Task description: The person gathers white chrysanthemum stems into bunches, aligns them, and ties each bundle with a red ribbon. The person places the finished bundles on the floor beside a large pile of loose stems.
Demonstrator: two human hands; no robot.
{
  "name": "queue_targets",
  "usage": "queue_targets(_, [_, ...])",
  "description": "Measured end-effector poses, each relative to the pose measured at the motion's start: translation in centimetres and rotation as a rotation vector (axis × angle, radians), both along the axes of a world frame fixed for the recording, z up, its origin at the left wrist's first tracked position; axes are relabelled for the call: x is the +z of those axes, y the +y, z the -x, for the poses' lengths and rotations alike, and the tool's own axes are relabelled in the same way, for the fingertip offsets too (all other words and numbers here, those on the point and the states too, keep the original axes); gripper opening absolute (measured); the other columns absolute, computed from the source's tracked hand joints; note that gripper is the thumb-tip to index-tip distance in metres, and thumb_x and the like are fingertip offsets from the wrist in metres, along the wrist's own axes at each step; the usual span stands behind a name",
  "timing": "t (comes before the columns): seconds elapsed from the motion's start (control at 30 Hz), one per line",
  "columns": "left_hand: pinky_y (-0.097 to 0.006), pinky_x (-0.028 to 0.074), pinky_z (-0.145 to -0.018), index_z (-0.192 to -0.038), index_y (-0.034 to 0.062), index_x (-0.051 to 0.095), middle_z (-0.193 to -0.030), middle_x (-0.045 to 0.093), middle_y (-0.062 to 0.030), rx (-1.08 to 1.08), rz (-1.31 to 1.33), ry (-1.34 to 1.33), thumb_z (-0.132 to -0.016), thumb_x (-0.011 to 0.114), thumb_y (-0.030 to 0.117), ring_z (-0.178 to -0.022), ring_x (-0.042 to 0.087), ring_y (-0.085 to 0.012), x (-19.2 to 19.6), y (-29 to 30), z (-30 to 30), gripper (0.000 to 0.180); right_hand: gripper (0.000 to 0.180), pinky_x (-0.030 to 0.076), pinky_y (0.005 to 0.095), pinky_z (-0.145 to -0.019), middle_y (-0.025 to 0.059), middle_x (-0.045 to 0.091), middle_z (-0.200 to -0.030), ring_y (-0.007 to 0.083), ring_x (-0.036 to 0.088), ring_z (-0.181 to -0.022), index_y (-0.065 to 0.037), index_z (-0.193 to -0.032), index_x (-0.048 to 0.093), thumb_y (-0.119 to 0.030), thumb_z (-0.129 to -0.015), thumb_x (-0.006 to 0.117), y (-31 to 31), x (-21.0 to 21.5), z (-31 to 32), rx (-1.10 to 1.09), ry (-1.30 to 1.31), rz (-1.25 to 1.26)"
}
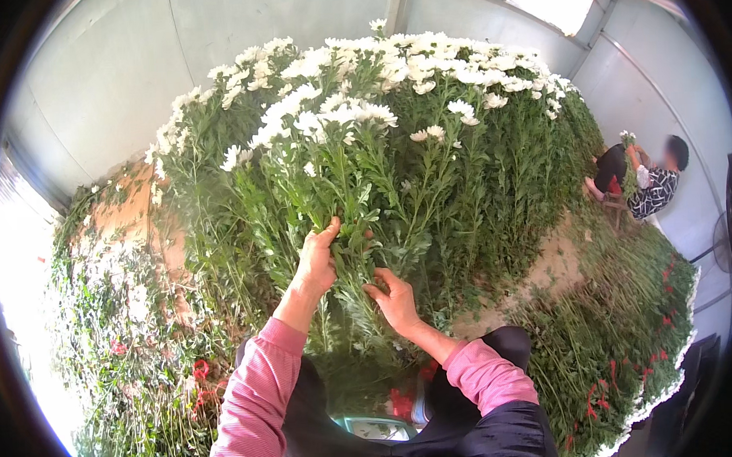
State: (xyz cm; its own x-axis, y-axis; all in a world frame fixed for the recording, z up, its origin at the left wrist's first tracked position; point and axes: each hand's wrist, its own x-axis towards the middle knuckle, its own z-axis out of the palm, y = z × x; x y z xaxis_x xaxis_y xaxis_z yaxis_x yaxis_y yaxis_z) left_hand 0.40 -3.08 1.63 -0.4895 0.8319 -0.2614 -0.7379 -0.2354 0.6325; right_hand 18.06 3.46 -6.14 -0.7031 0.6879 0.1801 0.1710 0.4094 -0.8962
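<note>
1. Your left hand [319, 258] grips the white chrysanthemum bunch [340, 169], before the flower heap [513, 159].
2. Your right hand [398, 302]: fingers narrowly parted beside stems [353, 300]; grip unclear.
3. Probably tidying stems; next needs steady left hold.

- Daylight pours in at the left rim, burning out to white.
- A bright window [553, 3] glares at upper right.
- Haze washes out the cut stems [131, 317] at left; the dark trousers [332, 419] sink into shadow.
- White flowers [330, 117] lose petal detail.
- Fisheye distortion bends the pale walls [111, 80] inside a black, purple-fringed surround.
</note>
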Motion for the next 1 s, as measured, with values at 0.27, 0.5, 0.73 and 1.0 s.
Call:
queue_targets(0.27, [-0.040, 0.062, -0.077, -0.120, -0.0075, 0.056, -0.107, 0.069, -0.0251, 0.068, 0.079, 0.077, -0.104, 0.049, 0.025, -0.086, 0.072, -0.0307, 0.5, -0.9, 0.6, 0.037, 0.031, 0.050, 0.0311, -0.075, 0.0101, 0.069, -0.096, 0.0162, 0.063, -0.085, -0.003, -0.114, 0.060, -0.012, -0.087, 0.073, -0.5, 0.2, 1.5, 0.080, -0.074, 0.074])
queue_targets(0.5, [-0.042, 0.059, -0.066, -0.096, -0.0017, 0.059, -0.082, 0.064, -0.0113, 0.165, 0.045, 0.021, -0.095, 0.064, 0.014, -0.070, 0.065, -0.0240, -0.8, -1.6, 1.9, 0.017, 0.029, 0.052, 0.0352, -0.071, 0.0151, 0.067, -0.094, 0.0253, 0.067, -0.079, -0.004, -0.112, 0.055, -0.008, -0.088, 0.070, -1.4, 1.9, 1.9, 0.218, -0.075, -0.017])
queue_targets(0.73, [-0.040, 0.053, -0.063, -0.097, 0.0030, 0.057, -0.083, 0.062, -0.0127, 0.049, -0.208, -0.167, -0.100, 0.054, 0.018, -0.068, 0.060, -0.0242, -2.0, -1.7, 2.5, 0.016, 0.031, 0.048, 0.0419, -0.078, 0.0242, 0.062, -0.097, 0.0346, 0.061, -0.088, 0.002, -0.120, 0.054, -0.018, -0.096, 0.057, -2.2, 2.0, 1.2, 0.334, -0.072, -0.049])
queue_targets(1.0, [-0.044, 0.059, -0.063, -0.116, 0.0066, 0.060, -0.104, 0.069, -0.0123, 0.580, 0.233, 0.250, -0.100, 0.056, 0.016, -0.082, 0.068, -0.0223, -1.6, -3.0, 4.7, 0.019, 0.028, 0.046, 0.0355, -0.057, 0.0148, 0.061, -0.079, 0.0192, 0.060, -0.064, -0.002, -0.123, 0.056, -0.018, -0.100, 0.057, -1.1, 0.1, 3.4, 0.139, -0.138, 0.079])
